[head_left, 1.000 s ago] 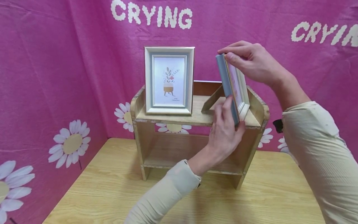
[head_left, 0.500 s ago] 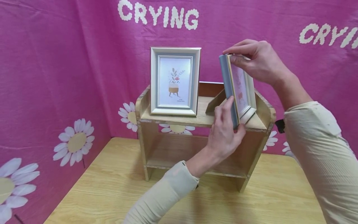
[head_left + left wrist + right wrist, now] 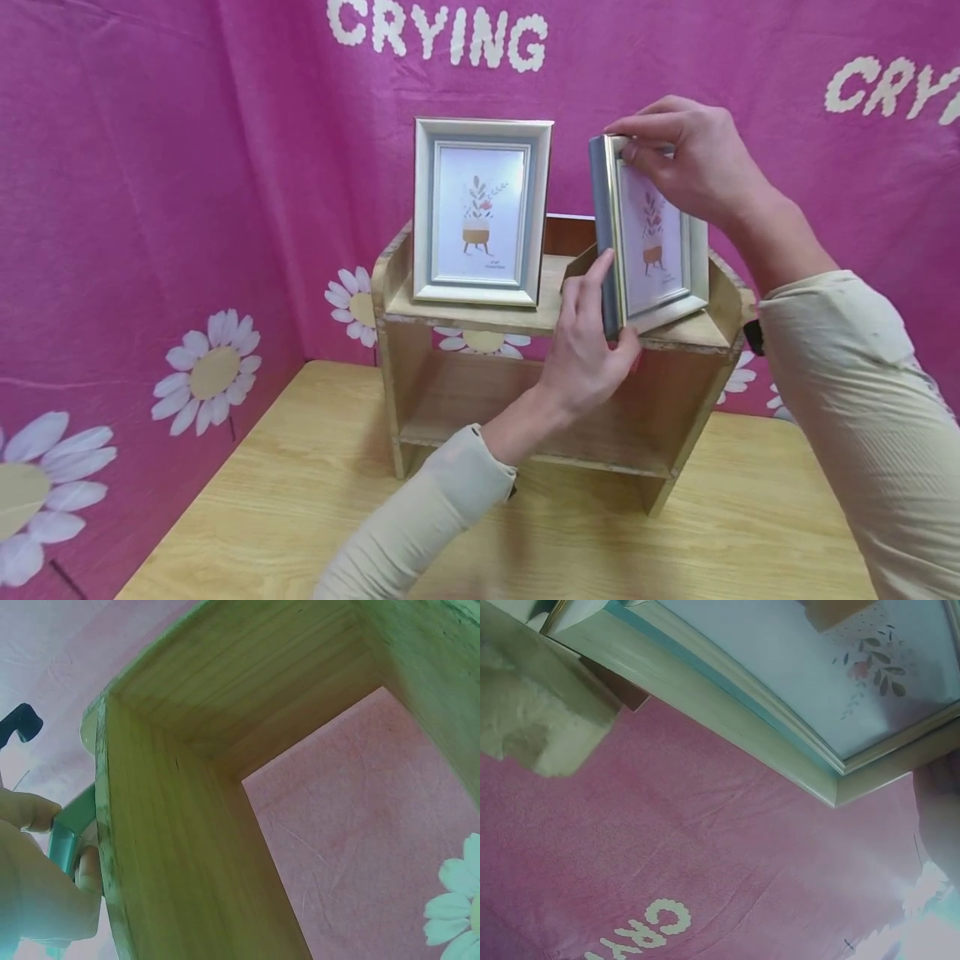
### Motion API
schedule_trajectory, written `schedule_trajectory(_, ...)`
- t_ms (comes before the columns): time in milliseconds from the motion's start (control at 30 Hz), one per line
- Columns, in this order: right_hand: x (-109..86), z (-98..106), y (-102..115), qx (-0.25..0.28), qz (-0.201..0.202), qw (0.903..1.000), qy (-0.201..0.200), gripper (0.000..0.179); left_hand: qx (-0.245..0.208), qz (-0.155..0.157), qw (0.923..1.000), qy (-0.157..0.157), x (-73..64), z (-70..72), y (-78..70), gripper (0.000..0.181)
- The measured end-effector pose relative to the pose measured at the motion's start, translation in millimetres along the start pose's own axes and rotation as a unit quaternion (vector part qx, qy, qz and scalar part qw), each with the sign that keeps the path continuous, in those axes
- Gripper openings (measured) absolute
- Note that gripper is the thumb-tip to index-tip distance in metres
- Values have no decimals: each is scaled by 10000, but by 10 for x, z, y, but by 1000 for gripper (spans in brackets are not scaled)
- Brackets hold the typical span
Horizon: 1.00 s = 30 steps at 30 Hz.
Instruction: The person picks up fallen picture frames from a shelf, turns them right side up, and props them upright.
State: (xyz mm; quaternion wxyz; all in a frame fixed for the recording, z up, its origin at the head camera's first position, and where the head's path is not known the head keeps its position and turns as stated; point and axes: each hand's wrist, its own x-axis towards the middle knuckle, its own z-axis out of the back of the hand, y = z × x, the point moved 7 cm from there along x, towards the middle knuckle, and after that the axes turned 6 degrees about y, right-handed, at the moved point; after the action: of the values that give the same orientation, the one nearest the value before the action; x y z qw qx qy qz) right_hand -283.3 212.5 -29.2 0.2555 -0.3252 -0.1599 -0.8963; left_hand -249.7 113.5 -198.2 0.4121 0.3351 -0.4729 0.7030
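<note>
A picture frame (image 3: 654,242) with a cream and blue border and a potted-plant print stands at the right of the small wooden shelf's top board, turned partly leftward-side-on. My left hand (image 3: 585,354) grips its lower left corner, thumb at the bottom edge and fingers along the blue side. At the upper left corner my right hand (image 3: 693,162) pinches the top edge, thumb in front. In the left wrist view the left hand (image 3: 41,881) holds the frame's corner beside the shelf panel. The right wrist view shows the frame's border (image 3: 727,724) close up.
A matching picture frame (image 3: 423,208) stands upright at the left of the top board. The wooden shelf (image 3: 393,367) has raised side panels and a lower board, and stands on a wood-grain table (image 3: 300,500). A pink cloth (image 3: 262,167) with daisies and lettering hangs behind.
Both hands have turned the right picture frame so more of its front shows and its side shows less. The head view has shifted slightly; the left frame stays in place on the shelf.
</note>
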Motion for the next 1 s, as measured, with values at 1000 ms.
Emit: schedule_trajectory(1000, 27, 70, -345, -351, -784, 9963, 70, 33, -569, 380, 9960, 574, 63, 228, 224, 78)
